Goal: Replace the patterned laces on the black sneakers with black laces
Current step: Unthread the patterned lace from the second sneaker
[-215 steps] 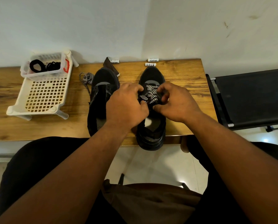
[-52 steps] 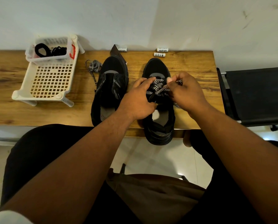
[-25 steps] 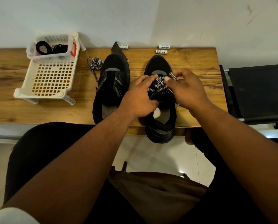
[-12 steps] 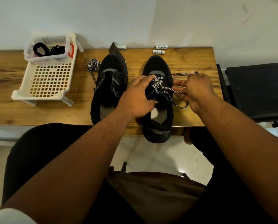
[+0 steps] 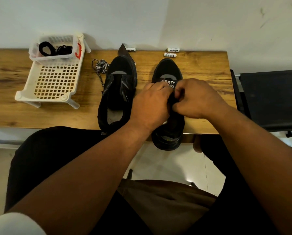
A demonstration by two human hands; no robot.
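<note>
- The right sneaker (image 5: 167, 72) lies on the wooden surface (image 5: 201, 68), toe to the wall, its heel hanging over the near edge. Only a few crossings of the patterned lace (image 5: 169, 82) show, just ahead of the knuckles.
- Both hands sit over its tongue. The left hand (image 5: 150, 104) is curled down onto the sneaker's left side, steadying it; whether its fingers pinch the lace I cannot tell, as they are hidden under the hand.
- The right hand (image 5: 198, 99) has its fingers bunched at the lace rows, apparently pinching a strand, though the pinch itself is hidden.
- That lace looks like soft woven cord: light and limp, with some grip in the weave. I judge it should be taken close to an eyelet and drawn out one crossing at a time, not yanked by the tail.
- The sneaker is light and flexible on top with a stiff sole, so it will likely slide unless held at the side.
- The left sneaker (image 5: 118, 92) is unlaced, its lace bundled (image 5: 101, 66) just beside the toe.
- The black laces (image 5: 54, 48) lie coiled in the small tub on the white rack (image 5: 53, 82), well apart; equally limp, best lifted as a coil.
</note>
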